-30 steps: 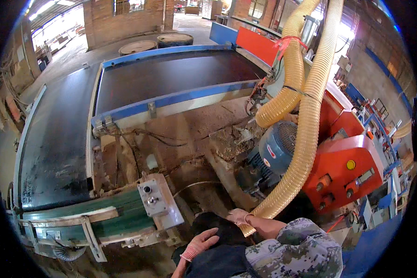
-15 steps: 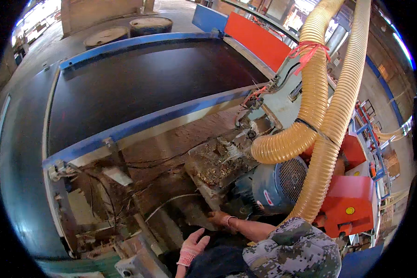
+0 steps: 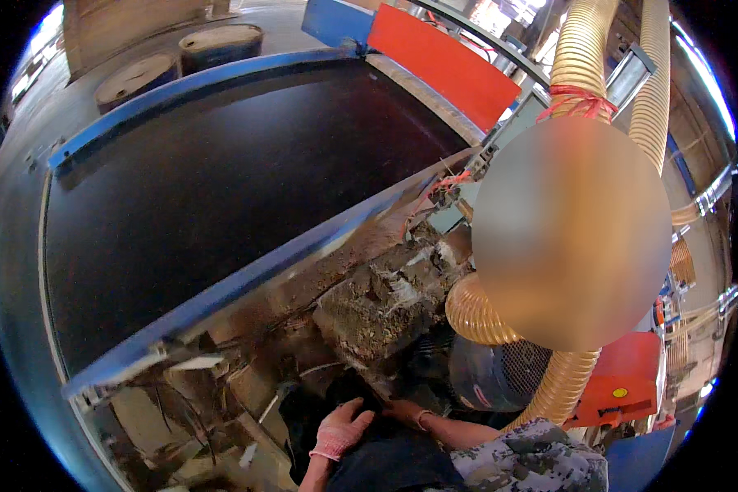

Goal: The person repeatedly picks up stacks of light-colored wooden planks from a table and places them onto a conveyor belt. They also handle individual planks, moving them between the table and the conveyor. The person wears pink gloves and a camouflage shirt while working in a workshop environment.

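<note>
Head view: we seem to be leaning low beside the blue-grey motor (image 3: pixel 485 379), our left hand (image 3: pixel 342 430) loosely open, seemingly empty, over dark clothing (image 3: pixel 406 461); our right hand (image 3: pixel 403 412) lies left of the motor, its hold unclear; reaching further calls for care

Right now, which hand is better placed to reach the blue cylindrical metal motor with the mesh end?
Probably the right hand: it is nearer the motor, with no other hand between. The left hand is farther left, over black cloth clothing.
</note>
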A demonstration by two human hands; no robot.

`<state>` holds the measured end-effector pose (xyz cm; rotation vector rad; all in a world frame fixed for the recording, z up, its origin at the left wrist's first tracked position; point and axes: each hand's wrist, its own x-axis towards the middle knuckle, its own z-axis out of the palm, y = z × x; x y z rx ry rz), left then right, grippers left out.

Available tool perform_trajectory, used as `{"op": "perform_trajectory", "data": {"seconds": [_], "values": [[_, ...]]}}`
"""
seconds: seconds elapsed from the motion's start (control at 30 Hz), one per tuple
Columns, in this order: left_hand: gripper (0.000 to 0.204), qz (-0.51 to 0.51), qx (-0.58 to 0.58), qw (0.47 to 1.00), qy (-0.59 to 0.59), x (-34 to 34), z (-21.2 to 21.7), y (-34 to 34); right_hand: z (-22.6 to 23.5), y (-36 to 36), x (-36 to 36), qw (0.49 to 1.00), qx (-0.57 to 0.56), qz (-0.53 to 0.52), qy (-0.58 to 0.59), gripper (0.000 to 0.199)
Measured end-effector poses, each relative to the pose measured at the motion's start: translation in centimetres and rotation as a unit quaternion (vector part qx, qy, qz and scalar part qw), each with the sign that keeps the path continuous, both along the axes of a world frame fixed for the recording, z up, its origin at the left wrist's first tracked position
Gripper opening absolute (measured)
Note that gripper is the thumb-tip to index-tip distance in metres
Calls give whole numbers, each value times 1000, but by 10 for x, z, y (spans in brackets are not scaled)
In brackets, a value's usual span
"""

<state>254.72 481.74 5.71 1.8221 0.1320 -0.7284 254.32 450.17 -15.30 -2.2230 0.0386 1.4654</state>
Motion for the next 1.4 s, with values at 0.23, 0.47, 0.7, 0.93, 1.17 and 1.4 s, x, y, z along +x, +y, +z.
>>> {"op": "perform_trajectory", "data": {"seconds": [0.23, 0.47, 0.7, 0.93, 1.17, 1.4], "values": [[76, -172, -5, 983, 64, 109, -36, 24, 47, 36, 28, 992, -21, 39, -115, 49], [79, -239, -89, 960, 113, 172, -42, 52, -30, 12, 1, 997, -48, -3, -69, 42], [73, -331, -95, 938, 38, 189, -99, 54, 10, 51, 22, 985, -103, 84, -108, 34], [71, -328, -84, 936, 97, 231, -63, 43, -4, 36, 31, 990, -96, -96, -43, 37], [62, -323, -163, 932, -8, 253, -109, -7, 14, 3, 107, 950, -48, 98, -293, 43], [64, -136, -86, 987, 16, 302, -98, 5, 0, 44, 304, 984, 39, 54, -164, 43]]}}
